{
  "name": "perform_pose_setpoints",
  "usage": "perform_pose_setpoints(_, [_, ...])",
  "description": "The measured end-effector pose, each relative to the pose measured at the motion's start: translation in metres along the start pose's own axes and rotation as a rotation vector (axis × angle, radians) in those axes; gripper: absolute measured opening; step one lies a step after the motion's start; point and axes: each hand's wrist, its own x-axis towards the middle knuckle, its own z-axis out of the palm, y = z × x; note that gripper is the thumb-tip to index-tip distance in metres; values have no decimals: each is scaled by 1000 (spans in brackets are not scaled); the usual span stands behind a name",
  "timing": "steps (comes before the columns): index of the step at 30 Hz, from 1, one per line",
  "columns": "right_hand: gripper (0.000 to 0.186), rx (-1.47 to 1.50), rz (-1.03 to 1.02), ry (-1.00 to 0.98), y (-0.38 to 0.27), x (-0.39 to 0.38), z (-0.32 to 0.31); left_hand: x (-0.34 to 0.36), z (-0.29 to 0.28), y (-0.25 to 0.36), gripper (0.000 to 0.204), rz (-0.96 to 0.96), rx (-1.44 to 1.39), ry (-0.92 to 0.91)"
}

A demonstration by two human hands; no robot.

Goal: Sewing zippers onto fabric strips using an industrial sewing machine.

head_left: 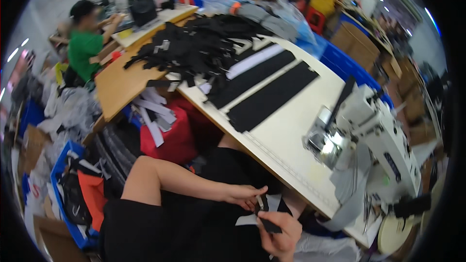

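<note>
Both hands are held close together over my lap, in front of the table edge. My left hand point(246, 196) has its fingers curled and its thumb stretched out toward the right; what it grips is too small to make out. In my right hand point(283, 235) a short black fabric strip point(271, 226) is pinched between thumb and fingers. Between the hands is a small, light, shiny piece point(261, 203), its kind unclear. White strips point(246, 221) lie against my dark clothing just under the hands.
A white sewing machine point(376, 136) stands at the right of the pale table point(286, 150). Long black fabric panels point(272, 97) lie there beside a heap of black pieces point(194, 48). Left are a red bag point(167, 133) and a blue crate point(63, 199). A person in green point(85, 48) sits beyond.
</note>
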Motion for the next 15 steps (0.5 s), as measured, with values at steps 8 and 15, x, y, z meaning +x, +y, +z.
perform_pose_setpoints(8, [18,416,-132,-175,-20,-1,-3,-9,26,-3,29,297,-311,-32])
perform_pose_setpoints(15, [7,488,-32,-337,-30,-26,-7,-53,36,79,16,661,259,-53])
